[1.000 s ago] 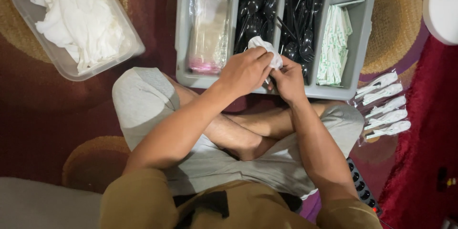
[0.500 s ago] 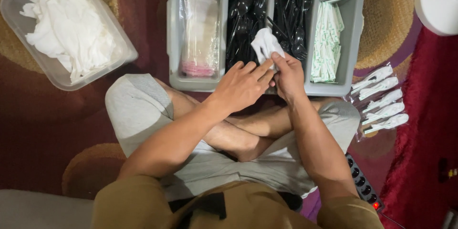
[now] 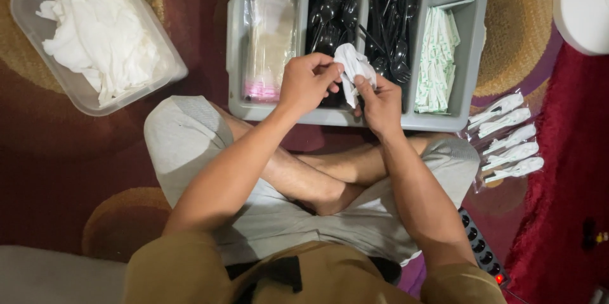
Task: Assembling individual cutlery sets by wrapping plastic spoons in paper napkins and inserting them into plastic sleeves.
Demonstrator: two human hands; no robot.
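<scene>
Both hands hold the napkin (image 3: 353, 71) just above the tray (image 3: 236, 44). The left hand (image 3: 307, 82) is curled and pinches one edge; the right hand (image 3: 380, 102) pinches the lower end. I think firm, even pinches would keep the fold tidy.

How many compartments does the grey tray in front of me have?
4, side by side in the grey tray: clear bags on the left, black spoons, black forks, then small white packets on the right.

dark maroon carpet (image 3: 76, 171) with round woven mats (image 3: 520, 19), a bright red rug (image 3: 564, 183) at right.
</scene>
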